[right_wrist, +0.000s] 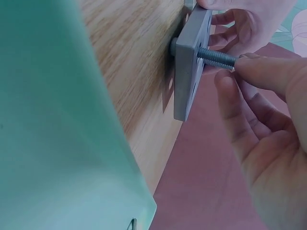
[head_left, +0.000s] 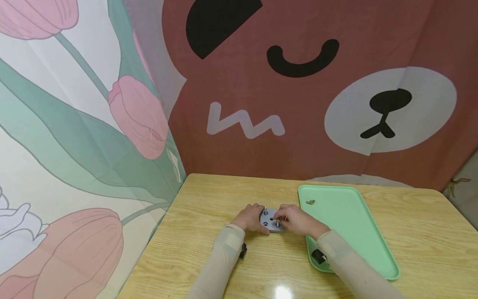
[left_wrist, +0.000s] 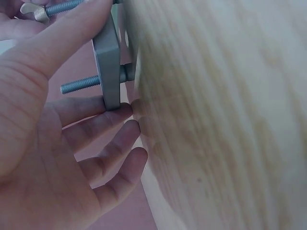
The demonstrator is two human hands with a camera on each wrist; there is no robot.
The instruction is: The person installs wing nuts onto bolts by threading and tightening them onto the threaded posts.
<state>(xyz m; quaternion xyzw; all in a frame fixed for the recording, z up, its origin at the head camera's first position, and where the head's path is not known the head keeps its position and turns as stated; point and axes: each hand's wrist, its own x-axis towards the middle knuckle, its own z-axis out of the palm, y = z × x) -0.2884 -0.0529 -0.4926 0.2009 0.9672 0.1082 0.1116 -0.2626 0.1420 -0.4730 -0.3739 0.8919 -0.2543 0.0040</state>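
My left hand (head_left: 249, 218) grips a grey rectangular plate (head_left: 267, 218), thumb and fingers at its edges. Threaded bolts pass through the plate; one bolt (left_wrist: 80, 85) stands bare in the left wrist view, its head on the table side. The plate also has open holes. With thumb and fingertips, my right hand (head_left: 298, 220) pinches a brass wing nut (left_wrist: 37, 12) at the free end of another bolt (right_wrist: 217, 58). In the right wrist view those fingertips hide the wing nut.
A light green tray (head_left: 345, 216) lies to the right, its left edge close by my right hand. Small brass pieces (head_left: 310, 202) lie in its far left corner. The wooden table (head_left: 209, 199) meets a printed cloth (head_left: 239, 158) at its back edge.
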